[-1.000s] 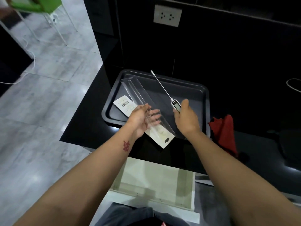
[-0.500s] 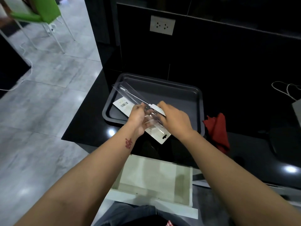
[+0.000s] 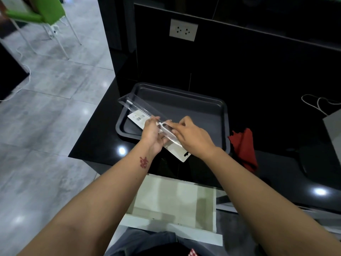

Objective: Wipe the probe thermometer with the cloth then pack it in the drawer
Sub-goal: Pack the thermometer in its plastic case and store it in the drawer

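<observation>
The white probe thermometer [image 3: 164, 127] lies inside a clear plastic blister pack [image 3: 140, 109] with a white backing card, held over the near left corner of a dark baking tray [image 3: 184, 100]. My left hand [image 3: 152, 134] grips the pack from the left. My right hand [image 3: 191, 134] pinches the thermometer's head and the pack from the right. The thin probe points away to the far left inside the clear shell. A red cloth [image 3: 244, 147] lies crumpled on the black counter, right of the tray. The open pale drawer [image 3: 175, 199] sits below the counter edge, under my arms.
The black counter [image 3: 96, 145] ends at its left in a drop to grey floor tiles. A wall socket [image 3: 183, 30] sits on the dark backsplash. A grey bag with white cord handles [image 3: 332, 122] stands far right. A green chair [image 3: 35, 13] is far left.
One second ago my right hand held the thermometer up, outside the pack. It has since slid the probe into the clear pack, and both hands now close around it.
</observation>
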Demonstrator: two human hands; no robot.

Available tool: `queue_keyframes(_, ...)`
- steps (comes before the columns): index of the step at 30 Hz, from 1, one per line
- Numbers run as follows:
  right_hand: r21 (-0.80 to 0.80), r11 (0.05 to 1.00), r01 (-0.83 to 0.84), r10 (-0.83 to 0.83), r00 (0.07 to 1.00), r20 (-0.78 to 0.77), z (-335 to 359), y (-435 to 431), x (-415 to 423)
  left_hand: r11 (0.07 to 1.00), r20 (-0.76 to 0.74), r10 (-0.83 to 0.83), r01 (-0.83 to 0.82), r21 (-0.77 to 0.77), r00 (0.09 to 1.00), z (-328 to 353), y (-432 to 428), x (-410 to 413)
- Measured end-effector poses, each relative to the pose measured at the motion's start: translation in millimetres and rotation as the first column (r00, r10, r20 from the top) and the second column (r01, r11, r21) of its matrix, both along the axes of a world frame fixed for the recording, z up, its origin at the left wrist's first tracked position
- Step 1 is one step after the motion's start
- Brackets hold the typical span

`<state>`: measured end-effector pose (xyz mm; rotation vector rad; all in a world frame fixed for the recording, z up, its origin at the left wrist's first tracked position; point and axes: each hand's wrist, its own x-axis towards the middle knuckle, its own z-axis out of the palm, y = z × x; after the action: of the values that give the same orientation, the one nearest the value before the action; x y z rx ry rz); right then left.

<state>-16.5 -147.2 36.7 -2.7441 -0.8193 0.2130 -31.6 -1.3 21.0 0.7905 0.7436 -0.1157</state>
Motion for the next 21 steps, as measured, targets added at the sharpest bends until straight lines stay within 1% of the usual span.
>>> queue_keyframes(2, 0.138, 0.984, 0.117, -0.116, 0.993, -0.013, 3, 4, 3, 1.0, 0.009, 0.022, -0.022, -0.002, 1.0, -2, 7, -1)
queue_keyframes(4, 0.252, 0.933, 0.257, -0.262, 0.965, -0.015, 4, 9, 8, 0.998, 0.03, 0.049, -0.05, 0.024, 0.998, -4, 19, -2)
queue_keyframes(6, 0.279, 0.891, 0.357, -0.363, 0.931, -0.031, 1, 13, 14, 0.994, 0.06, 0.084, -0.088, 0.058, 0.995, -6, 33, -3)
queue_keyframes(8, 0.213, 0.893, 0.397, -0.384, 0.918, -0.101, -8, 18, 23, 0.989, 0.09, 0.115, -0.122, 0.08, 0.989, -6, 48, -6)
queue_keyframes(10, 0.126, 0.911, 0.392, -0.362, 0.909, -0.205, -20, 27, 29, 0.981, 0.112, 0.139, -0.152, 0.118, 0.984, -8, 62, -9)
queue_keyframes(11, 0.082, 0.924, 0.374, -0.348, 0.91, -0.226, -26, 34, 31, 0.978, 0.126, 0.149, -0.165, 0.127, 0.981, -9, 69, -10)
queue_keyframes(14, -0.041, 0.945, 0.324, -0.326, 0.927, -0.185, -37, 59, 34, 0.972, 0.149, 0.17, -0.191, 0.135, 0.974, -12, 85, -14)
queue_keyframes(18, -0.154, 0.942, 0.297, -0.323, 0.928, -0.186, -43, 89, 36, 0.968, 0.137, 0.199, -0.216, 0.124, 0.97, -14, 101, -18)
queue_keyframes(19, -0.169, 0.939, 0.3, -0.33, 0.924, -0.192, -44, 93, 38, 0.969, 0.129, 0.2, -0.216, 0.124, 0.971, -16, 105, -19)
queue_keyframes(21, -0.149, 0.925, 0.349, -0.376, 0.894, -0.244, -43, 98, 41, 0.973, 0.12, 0.179, -0.194, 0.128, 0.976, -15, 106, -21)
